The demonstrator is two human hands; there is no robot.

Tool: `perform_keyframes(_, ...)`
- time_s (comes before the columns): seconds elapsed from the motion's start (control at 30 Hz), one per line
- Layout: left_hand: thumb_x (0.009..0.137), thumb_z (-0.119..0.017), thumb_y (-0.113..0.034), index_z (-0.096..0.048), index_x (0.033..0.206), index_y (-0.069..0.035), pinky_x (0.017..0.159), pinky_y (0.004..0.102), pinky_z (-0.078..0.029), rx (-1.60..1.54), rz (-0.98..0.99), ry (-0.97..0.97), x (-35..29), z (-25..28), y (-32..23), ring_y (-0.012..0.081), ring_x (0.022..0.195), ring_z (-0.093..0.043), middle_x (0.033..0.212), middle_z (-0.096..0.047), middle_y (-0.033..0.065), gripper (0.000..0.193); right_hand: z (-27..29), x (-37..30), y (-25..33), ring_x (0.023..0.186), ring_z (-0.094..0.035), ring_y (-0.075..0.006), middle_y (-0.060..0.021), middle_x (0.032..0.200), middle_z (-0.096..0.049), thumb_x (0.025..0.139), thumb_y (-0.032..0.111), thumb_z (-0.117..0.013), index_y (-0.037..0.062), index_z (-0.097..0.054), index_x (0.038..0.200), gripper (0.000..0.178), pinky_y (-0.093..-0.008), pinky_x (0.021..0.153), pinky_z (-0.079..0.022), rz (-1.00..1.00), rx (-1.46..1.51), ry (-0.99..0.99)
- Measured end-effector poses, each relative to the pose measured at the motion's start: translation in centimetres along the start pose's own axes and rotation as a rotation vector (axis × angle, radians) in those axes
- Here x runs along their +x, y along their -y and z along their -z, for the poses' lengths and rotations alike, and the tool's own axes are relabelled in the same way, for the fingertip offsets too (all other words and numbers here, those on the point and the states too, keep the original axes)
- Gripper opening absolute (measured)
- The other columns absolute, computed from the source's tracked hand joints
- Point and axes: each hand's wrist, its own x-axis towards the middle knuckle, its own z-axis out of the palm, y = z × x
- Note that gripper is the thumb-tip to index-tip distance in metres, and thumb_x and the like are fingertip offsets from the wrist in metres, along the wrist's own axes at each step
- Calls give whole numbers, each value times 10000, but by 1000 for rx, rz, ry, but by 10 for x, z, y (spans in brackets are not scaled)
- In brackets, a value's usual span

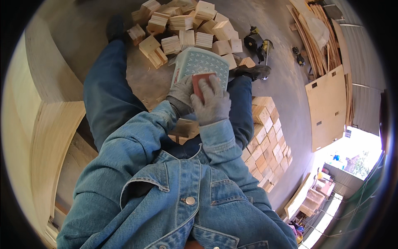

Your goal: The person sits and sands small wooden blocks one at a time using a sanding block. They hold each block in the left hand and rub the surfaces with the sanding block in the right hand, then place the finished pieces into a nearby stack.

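Observation:
Over a pale green plastic stool [205, 62] with a patterned top, both of my grey-gloved hands meet on a reddish-brown rectangular block [200, 85], perhaps wrapped in sandpaper. My left hand [181, 94] is closed at its left side, its fingertips partly hidden by the block. Fingers of my right hand [213, 103] lie bent over the block's right side and face. The block hides what, if anything, is underneath it. The stool stands on the floor between my spread legs, dusted with pale specks.
Beyond the stool lies a loose heap of wooden blocks [181, 23]. Stacked square-ended blocks [267, 141] stand by my right leg. A black power tool [255, 41] rests on the floor at the far right. Plywood panels [54, 137] rise close on my left; boards [327, 108] lean at right.

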Motion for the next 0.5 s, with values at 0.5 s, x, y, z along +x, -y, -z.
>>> perform_keyframes(0.5,843,-782,-515,-502,1486,-122,1198,457,-433,89,62,34,-2,1,3,364,1378,-521,1496,-528,158,805,18,-51,3,1278,-571,-450,-126,1561,-537,849,349,-807,194,-715,1392,572,-569,1051,-476,13,36,27)
